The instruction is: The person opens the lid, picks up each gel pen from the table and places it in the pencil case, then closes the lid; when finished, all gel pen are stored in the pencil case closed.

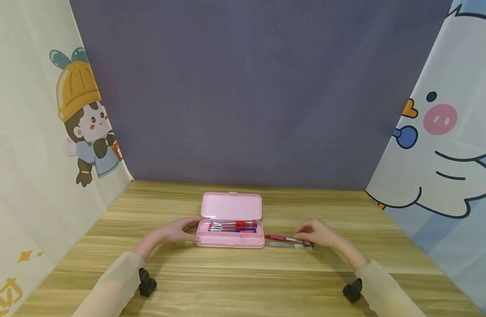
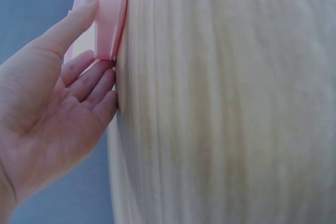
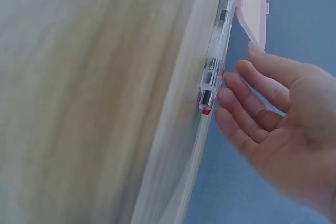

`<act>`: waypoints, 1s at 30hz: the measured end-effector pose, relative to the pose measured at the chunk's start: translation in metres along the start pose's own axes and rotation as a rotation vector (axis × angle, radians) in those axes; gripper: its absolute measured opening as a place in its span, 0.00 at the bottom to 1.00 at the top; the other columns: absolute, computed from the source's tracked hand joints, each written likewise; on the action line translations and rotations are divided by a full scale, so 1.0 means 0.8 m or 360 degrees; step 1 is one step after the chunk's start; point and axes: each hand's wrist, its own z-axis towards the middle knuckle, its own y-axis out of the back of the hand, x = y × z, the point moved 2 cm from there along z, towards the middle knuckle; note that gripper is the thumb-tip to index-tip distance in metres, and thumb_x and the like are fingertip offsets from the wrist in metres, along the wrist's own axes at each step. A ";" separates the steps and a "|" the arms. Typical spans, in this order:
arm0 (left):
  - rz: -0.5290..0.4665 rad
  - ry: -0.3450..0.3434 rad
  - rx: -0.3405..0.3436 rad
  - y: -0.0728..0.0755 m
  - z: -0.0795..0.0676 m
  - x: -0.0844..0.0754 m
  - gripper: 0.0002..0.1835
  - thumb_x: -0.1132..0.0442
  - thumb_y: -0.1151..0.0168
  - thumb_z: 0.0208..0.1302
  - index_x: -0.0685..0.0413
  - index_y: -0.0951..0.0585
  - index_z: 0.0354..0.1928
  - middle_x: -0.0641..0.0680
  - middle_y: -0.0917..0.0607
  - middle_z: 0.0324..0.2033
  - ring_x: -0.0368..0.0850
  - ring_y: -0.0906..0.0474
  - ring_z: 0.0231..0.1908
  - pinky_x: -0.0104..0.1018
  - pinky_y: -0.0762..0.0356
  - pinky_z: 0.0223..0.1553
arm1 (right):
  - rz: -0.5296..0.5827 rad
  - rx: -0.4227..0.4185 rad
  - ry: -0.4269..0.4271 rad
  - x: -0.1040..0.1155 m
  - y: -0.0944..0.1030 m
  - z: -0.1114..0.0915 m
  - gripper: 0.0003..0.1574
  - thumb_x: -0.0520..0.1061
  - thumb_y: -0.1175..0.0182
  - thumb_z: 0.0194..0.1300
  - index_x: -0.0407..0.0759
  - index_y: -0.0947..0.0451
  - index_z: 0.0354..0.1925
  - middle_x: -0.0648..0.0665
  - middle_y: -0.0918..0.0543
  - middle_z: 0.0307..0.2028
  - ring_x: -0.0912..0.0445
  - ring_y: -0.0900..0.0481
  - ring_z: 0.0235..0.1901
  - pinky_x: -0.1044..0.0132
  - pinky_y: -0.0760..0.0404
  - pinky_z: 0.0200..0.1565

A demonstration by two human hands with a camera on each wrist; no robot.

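A pink pencil case (image 1: 230, 245) lies with its lid (image 1: 232, 206) raised at the back. Several pens (image 1: 233, 225) with red and blue parts rest in its rear compartment. My left hand (image 1: 181, 230) holds the case's left end, and in the left wrist view the thumb lies on the pink wall with the fingertips at the end. Right of the case, a red pen (image 1: 280, 238) and a clear pen (image 1: 282, 245) lie side by side. Over their right ends hovers my right hand (image 1: 316, 232), fingers loosely bent, thumb apart from them; whether the fingertips touch a pen is unclear.
All of this stands on a wood-grain table (image 1: 227, 281). Behind it rises a dark grey panel (image 1: 243, 97). Cartoon-printed panels flank the table at left (image 1: 25, 145) and right (image 1: 445, 176). The case's front part has a small divider (image 1: 243, 238).
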 end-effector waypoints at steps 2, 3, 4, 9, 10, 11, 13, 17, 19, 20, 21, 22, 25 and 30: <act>-0.0010 0.0004 0.0000 0.000 -0.001 -0.001 0.42 0.55 0.31 0.55 0.65 0.39 0.67 0.69 0.36 0.65 0.65 0.44 0.67 0.56 0.45 0.68 | 0.0008 0.0016 -0.0010 -0.002 0.000 -0.001 0.16 0.49 0.40 0.63 0.37 0.18 0.41 0.46 0.15 0.36 0.62 0.20 0.35 0.70 0.19 0.36; -0.0014 0.0004 0.0001 0.000 -0.001 -0.002 0.42 0.55 0.31 0.55 0.65 0.39 0.67 0.69 0.36 0.65 0.65 0.44 0.67 0.56 0.45 0.68 | 0.0021 0.0026 -0.0013 -0.002 0.000 -0.002 0.16 0.49 0.39 0.63 0.38 0.18 0.40 0.46 0.15 0.36 0.61 0.20 0.35 0.70 0.19 0.36; -0.0017 0.0005 0.0001 0.000 -0.001 -0.002 0.42 0.56 0.31 0.55 0.65 0.39 0.68 0.69 0.36 0.65 0.65 0.44 0.67 0.56 0.45 0.68 | 0.0026 0.0034 -0.0019 -0.003 0.000 -0.003 0.15 0.49 0.39 0.63 0.38 0.18 0.40 0.46 0.15 0.36 0.61 0.20 0.35 0.70 0.19 0.36; -0.0027 0.0004 0.0006 0.001 -0.001 -0.003 0.42 0.56 0.32 0.56 0.65 0.39 0.68 0.69 0.36 0.65 0.64 0.44 0.67 0.56 0.46 0.68 | 0.0009 0.0067 -0.0066 -0.002 -0.001 -0.005 0.10 0.48 0.38 0.62 0.42 0.17 0.37 0.48 0.16 0.35 0.61 0.21 0.35 0.70 0.22 0.34; -0.0027 0.0004 0.0006 0.001 -0.001 -0.003 0.42 0.56 0.32 0.56 0.65 0.39 0.68 0.69 0.36 0.65 0.64 0.44 0.67 0.56 0.46 0.68 | -0.0009 0.0069 -0.0072 -0.003 -0.001 -0.005 0.10 0.47 0.38 0.62 0.43 0.17 0.36 0.49 0.16 0.35 0.61 0.21 0.35 0.70 0.22 0.34; -0.0028 0.0004 0.0007 0.001 -0.002 -0.002 0.42 0.56 0.32 0.56 0.65 0.39 0.68 0.69 0.36 0.65 0.64 0.44 0.67 0.56 0.46 0.68 | -0.0018 0.0073 -0.0079 -0.003 -0.001 -0.005 0.09 0.47 0.38 0.62 0.43 0.17 0.36 0.49 0.16 0.34 0.60 0.22 0.35 0.69 0.22 0.34; -0.0026 0.0004 0.0008 0.001 -0.002 -0.002 0.42 0.56 0.32 0.56 0.64 0.39 0.68 0.69 0.36 0.66 0.64 0.44 0.67 0.56 0.45 0.68 | -0.0029 0.0073 -0.0092 -0.003 -0.002 -0.005 0.08 0.47 0.38 0.62 0.44 0.17 0.35 0.49 0.17 0.34 0.59 0.21 0.35 0.68 0.22 0.35; -0.0003 0.0008 0.0006 0.001 -0.001 -0.001 0.42 0.55 0.32 0.56 0.63 0.39 0.68 0.68 0.36 0.66 0.64 0.44 0.67 0.56 0.44 0.68 | -0.0063 0.0058 -0.0101 -0.005 -0.003 -0.003 0.09 0.47 0.38 0.61 0.42 0.17 0.35 0.46 0.17 0.35 0.56 0.21 0.35 0.67 0.21 0.35; 0.0010 0.0009 0.0004 0.001 -0.001 -0.001 0.42 0.55 0.32 0.56 0.63 0.39 0.68 0.68 0.36 0.66 0.64 0.44 0.67 0.56 0.44 0.68 | -0.0090 0.0046 -0.0112 -0.006 -0.003 -0.003 0.10 0.47 0.37 0.61 0.42 0.17 0.36 0.46 0.17 0.36 0.55 0.21 0.36 0.67 0.21 0.35; 0.0013 0.0009 0.0004 0.001 -0.001 -0.001 0.42 0.54 0.32 0.56 0.63 0.39 0.68 0.68 0.36 0.66 0.64 0.44 0.67 0.57 0.44 0.67 | -0.0105 0.0041 -0.0114 -0.007 -0.004 -0.002 0.10 0.47 0.37 0.61 0.42 0.16 0.36 0.45 0.18 0.36 0.56 0.22 0.35 0.67 0.21 0.34; 0.0016 0.0009 0.0004 0.001 -0.001 -0.001 0.42 0.54 0.32 0.56 0.62 0.39 0.68 0.68 0.36 0.66 0.64 0.44 0.67 0.57 0.44 0.67 | -0.0112 0.0034 -0.0125 -0.008 -0.004 -0.002 0.11 0.48 0.37 0.60 0.41 0.16 0.36 0.46 0.18 0.36 0.57 0.22 0.35 0.67 0.22 0.34; 0.0018 0.0010 0.0004 0.001 -0.001 -0.001 0.42 0.54 0.32 0.56 0.62 0.39 0.68 0.68 0.36 0.66 0.64 0.43 0.67 0.57 0.44 0.67 | -0.0117 0.0029 -0.0136 -0.008 -0.004 -0.002 0.11 0.48 0.36 0.60 0.42 0.16 0.36 0.46 0.18 0.36 0.58 0.23 0.34 0.68 0.23 0.33; 0.0018 0.0013 0.0006 0.001 -0.001 -0.002 0.42 0.54 0.32 0.56 0.61 0.39 0.68 0.68 0.36 0.66 0.64 0.43 0.67 0.57 0.44 0.67 | -0.0112 0.0027 -0.0144 -0.009 -0.003 -0.002 0.11 0.47 0.36 0.59 0.41 0.18 0.36 0.48 0.18 0.33 0.61 0.25 0.30 0.70 0.25 0.30; 0.0027 0.0021 0.0004 0.001 -0.002 -0.003 0.42 0.54 0.32 0.56 0.61 0.39 0.68 0.67 0.36 0.66 0.64 0.43 0.67 0.57 0.44 0.67 | -0.0066 0.0025 -0.0165 -0.007 -0.003 -0.004 0.07 0.44 0.36 0.59 0.41 0.21 0.34 0.50 0.20 0.30 0.63 0.28 0.28 0.70 0.26 0.28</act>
